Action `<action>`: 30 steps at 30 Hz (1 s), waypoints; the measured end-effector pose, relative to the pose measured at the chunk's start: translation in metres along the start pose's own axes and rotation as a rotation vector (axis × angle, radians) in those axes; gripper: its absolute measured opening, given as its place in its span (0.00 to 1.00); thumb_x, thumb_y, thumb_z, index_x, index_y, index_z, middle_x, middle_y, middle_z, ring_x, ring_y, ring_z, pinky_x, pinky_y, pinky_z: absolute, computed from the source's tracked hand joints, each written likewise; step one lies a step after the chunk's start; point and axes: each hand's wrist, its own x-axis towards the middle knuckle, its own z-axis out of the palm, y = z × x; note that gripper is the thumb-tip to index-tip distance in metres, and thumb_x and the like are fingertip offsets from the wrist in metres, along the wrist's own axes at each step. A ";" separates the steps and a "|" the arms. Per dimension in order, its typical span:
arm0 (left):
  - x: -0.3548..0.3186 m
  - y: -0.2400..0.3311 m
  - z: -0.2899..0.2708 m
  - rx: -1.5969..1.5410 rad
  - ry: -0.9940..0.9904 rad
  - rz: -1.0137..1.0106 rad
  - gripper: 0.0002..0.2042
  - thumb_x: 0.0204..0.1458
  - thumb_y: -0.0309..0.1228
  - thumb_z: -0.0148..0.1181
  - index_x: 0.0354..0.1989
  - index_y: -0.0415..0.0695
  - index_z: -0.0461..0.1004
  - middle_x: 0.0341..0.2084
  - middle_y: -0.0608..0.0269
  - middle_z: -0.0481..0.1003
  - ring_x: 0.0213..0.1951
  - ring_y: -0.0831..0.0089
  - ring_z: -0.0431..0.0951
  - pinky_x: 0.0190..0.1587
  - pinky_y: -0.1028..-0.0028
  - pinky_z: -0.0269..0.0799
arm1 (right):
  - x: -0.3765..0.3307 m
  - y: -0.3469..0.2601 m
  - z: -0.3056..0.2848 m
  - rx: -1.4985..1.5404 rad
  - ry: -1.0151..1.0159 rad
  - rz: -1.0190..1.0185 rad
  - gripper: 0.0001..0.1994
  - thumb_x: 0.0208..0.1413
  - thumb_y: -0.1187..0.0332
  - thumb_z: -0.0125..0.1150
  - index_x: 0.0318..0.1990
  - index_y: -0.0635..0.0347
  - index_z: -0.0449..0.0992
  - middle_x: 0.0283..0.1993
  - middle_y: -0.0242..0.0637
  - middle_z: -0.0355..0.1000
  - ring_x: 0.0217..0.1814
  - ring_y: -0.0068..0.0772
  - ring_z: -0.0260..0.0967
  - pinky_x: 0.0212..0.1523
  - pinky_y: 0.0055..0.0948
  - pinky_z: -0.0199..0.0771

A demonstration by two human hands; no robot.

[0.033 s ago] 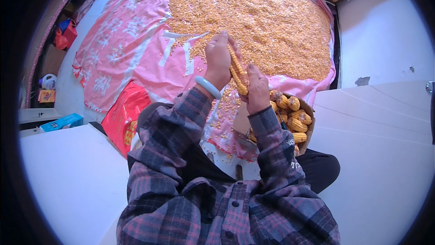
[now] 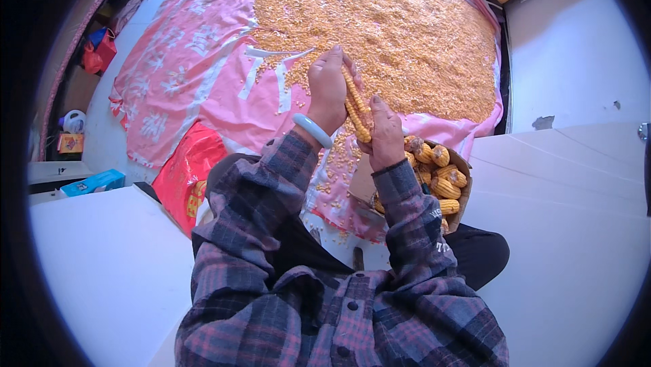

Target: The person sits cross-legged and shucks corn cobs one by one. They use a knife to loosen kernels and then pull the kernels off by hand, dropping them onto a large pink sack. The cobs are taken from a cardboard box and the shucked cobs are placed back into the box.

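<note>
Between my hands is a yellow corn cob (image 2: 356, 108), tilted with its upper end away from me. My left hand (image 2: 328, 89), with a pale bangle (image 2: 312, 131) at the wrist, is closed around the cob's upper part. At the lower end my right hand (image 2: 386, 133) grips it, thumb pointing up along the cob. Several kernel rows still show on the cob; its far side is hidden by my fingers. Just beyond my hands, loose corn kernels (image 2: 407, 48) lie spread thickly over a pink patterned cloth (image 2: 224, 95).
By my right forearm stands a cardboard box (image 2: 464, 207) full of corn cobs (image 2: 444, 187). A red bag (image 2: 186, 177) with some corn lies by my left knee. White panels (image 2: 542, 184) flank me. A blue box (image 2: 93, 183) and a white jug (image 2: 73, 121) are at the far left.
</note>
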 end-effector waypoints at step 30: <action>-0.011 -0.008 0.002 0.227 -0.148 0.218 0.16 0.61 0.36 0.39 0.23 0.42 0.65 0.18 0.68 0.64 0.23 0.81 0.62 0.28 0.78 0.60 | 0.017 -0.010 0.018 -0.306 -0.008 -0.384 0.13 0.63 0.62 0.44 0.38 0.64 0.71 0.26 0.25 0.65 0.25 0.11 0.57 0.23 0.14 0.57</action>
